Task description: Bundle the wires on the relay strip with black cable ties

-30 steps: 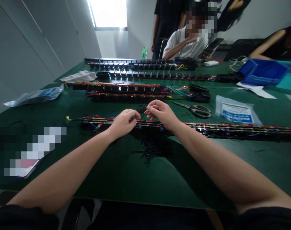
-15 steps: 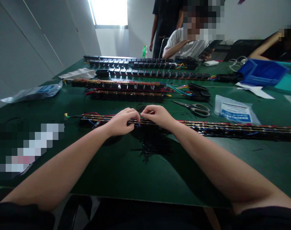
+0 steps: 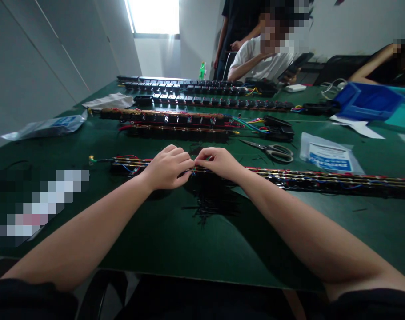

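Observation:
A long black wired assembly (image 3: 322, 180) with red, blue and gold-coloured wires runs across the green table in front of me. Over its left part, my left hand (image 3: 169, 168) rests with the fingers curled and closed near the wires. My right hand (image 3: 217, 162) meets it from the right, thumb and forefinger pinched together. The fingertips of both hands almost touch; whatever lies between them is too small to make out. Just below the hands, a pile of thin black strips (image 3: 209, 206), like cable ties, lies in shadow.
Beyond the hands lie scissors (image 3: 277, 152) and a clear bag with a blue label (image 3: 329, 153). More wired assemblies (image 3: 175, 118) stretch across the table behind. A blue bin (image 3: 369, 101) stands at the right, another plastic bag (image 3: 49, 126) at the left. People are at the far side.
My left hand's fingers have closed in toward my right fingertips, narrowing the gap between thumb and fingers. My right hand has barely moved. A standing person's arm in the background has risen.

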Motion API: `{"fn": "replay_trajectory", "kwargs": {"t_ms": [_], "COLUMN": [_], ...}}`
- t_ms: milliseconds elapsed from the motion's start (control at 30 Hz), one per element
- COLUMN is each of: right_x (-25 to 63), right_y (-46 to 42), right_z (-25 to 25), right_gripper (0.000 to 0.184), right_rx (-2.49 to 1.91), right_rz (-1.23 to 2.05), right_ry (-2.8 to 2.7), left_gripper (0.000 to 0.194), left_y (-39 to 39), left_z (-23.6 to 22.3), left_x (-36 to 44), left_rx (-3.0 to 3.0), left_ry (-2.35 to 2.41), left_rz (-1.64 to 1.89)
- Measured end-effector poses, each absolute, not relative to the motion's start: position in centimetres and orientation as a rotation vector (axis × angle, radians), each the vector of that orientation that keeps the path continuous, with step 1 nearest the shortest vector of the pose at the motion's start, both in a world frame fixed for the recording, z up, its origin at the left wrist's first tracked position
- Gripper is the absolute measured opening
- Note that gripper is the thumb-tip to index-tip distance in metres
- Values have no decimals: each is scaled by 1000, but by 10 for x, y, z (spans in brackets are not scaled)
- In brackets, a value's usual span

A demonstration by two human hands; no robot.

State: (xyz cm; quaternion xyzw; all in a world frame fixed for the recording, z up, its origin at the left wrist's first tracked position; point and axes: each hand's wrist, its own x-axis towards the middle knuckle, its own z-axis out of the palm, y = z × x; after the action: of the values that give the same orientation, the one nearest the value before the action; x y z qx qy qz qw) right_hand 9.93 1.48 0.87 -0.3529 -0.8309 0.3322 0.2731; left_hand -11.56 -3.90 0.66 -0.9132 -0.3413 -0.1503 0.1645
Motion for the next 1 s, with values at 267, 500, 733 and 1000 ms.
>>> {"fn": "replay_trajectory", "kwargs": {"t_ms": [267,500,733,1000], "right_x": [99,100,99,99], "right_y": [16,16,15,16], "right_z": [6,8,7,6], "right_gripper": [13,13,12,12], "right_rx": [-969,-989,-986,-934], "right_rz": [897,897,902,946], "right_ry": [-2203,-2186,-2181,-2181], "left_gripper": [32,24,13,12], "left_y": [-40,-37,-37,-34], "left_z": [10,-1,-3,-4], "left_x": [-113,-111,-111,-113], "left_rx": [-2788,-2740,-2765,-2916], "left_ry": [-989,-907,-874,-1062], "left_rz": [-326,-260,-386,-787]}}
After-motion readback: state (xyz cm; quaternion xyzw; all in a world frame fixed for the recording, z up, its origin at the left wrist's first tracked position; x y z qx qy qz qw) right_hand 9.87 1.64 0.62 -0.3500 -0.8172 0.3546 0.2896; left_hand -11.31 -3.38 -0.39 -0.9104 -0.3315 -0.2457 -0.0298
